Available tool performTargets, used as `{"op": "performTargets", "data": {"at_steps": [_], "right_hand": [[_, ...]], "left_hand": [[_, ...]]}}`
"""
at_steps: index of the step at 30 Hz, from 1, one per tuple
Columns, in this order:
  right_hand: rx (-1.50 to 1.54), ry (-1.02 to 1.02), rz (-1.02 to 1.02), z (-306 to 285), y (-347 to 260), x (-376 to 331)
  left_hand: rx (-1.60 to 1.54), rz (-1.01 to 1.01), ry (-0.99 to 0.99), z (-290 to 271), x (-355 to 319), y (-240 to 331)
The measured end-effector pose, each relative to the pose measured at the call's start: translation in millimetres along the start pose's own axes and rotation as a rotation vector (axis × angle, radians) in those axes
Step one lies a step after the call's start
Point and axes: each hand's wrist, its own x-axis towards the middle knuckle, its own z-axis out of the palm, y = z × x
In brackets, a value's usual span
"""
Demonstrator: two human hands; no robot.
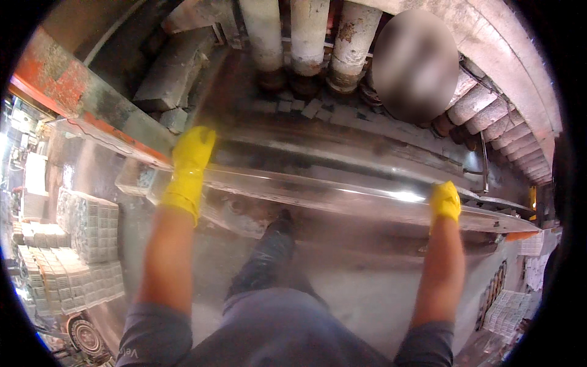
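A long, wet, shiny bar-like edge (330, 188) runs across in front of me, from the left down to the right. My left hand (192, 153), in a yellow rubber glove, lies over its left end. Those fingers are pressed together and bent, and what they close on is hidden. Toward the right end, my right hand (445, 199), gloved in the same yellow, is closed like a fist round the edge. Behind the bar is a dark, wet trough (281, 131) with a long, dirty ledge in it.
Several thick pale cylinders (306, 37) stand beyond the trough. A blurred round patch (416, 67) hides part of them. An orange-and-grey beam (67, 92) slants in at left, near a rough block (174, 73). White crates or stacked tiles (88, 226) and a wheel (85, 335) are at lower left.
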Motion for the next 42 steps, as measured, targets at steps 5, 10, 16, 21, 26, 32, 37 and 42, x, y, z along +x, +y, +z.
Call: {"op": "performTargets", "data": {"at_steps": [5,10,16,21,26,32,37,42], "right_hand": [[-0.051,-0.041,-0.036,-26,-11,-30],[-0.015,-0.063,0.005,-6,8,-26],[-0.143,-0.14,-0.021,-23,1,-70],[-0.105,-0.096,0.024,-18,8,-88],[-0.206,-0.098,-0.048,-1,23,-95],[-0.124,-0.128,0.089,4,25,-96],[-0.218,-0.213,0.095,2,13,-103],[-0.174,-0.167,0.089,8,19,-112]], "left_hand": [[0.006,0.012,0.022,2,-6,-8],[-0.002,-0.04,-0.027,-8,-18,5],[-0.03,-0.009,0.029,-1,-36,-23],[-0.018,0.001,0.057,-1,-48,-31],[-0.07,0.004,0.004,-6,-64,-26],[-0.052,0.035,0.079,5,-73,-34],[-0.073,0.092,0.135,15,-77,-43],[-0.168,0.166,0.153,29,-76,-50]]}}
